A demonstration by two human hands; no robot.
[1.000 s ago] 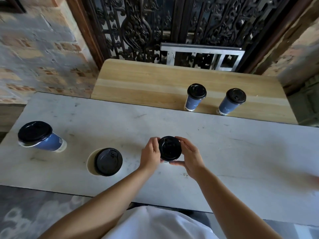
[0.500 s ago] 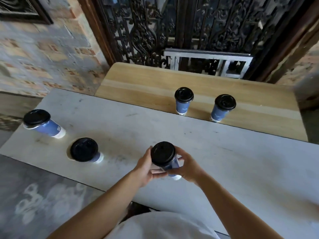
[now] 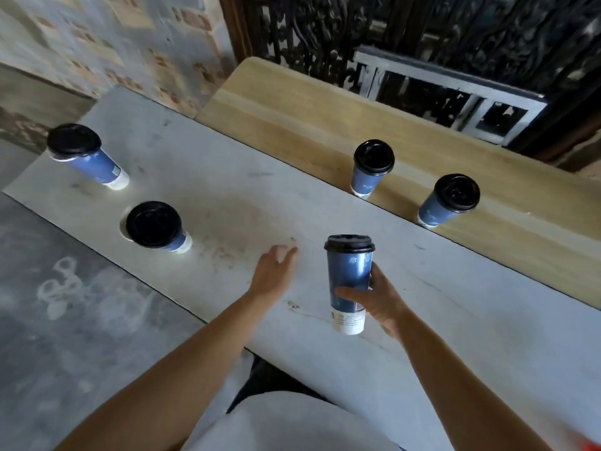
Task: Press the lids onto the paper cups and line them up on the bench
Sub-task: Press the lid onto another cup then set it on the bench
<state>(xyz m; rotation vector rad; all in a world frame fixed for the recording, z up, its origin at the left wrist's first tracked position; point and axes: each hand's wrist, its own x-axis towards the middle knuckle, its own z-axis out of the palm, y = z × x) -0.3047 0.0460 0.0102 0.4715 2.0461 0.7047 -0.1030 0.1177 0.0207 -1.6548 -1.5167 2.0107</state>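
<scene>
My right hand (image 3: pixel 379 299) grips a tall blue paper cup (image 3: pixel 348 281) with a black lid, lifted above the white table (image 3: pixel 227 203). My left hand (image 3: pixel 273 275) hovers open over the table, left of that cup, holding nothing. Two lidded blue cups (image 3: pixel 370 167) (image 3: pixel 447 200) stand side by side on the wooden bench (image 3: pixel 325 112) beyond the table. On the table's left end stand two more blue cups: one (image 3: pixel 86 156) with its lid on, and another (image 3: pixel 156 227) whose black lid sits off-centre on the rim.
A brick wall (image 3: pixel 97 37) lies to the left and a dark ornate iron gate (image 3: pixel 422 30) rises behind the bench. A grey metal frame (image 3: pixel 448 83) leans against the gate. Concrete floor (image 3: pixel 65 320) shows at the near left.
My left hand has let go of the cup and moved left. My right hand has lifted the lidded cup off the table. The camera view has swung to the right.
</scene>
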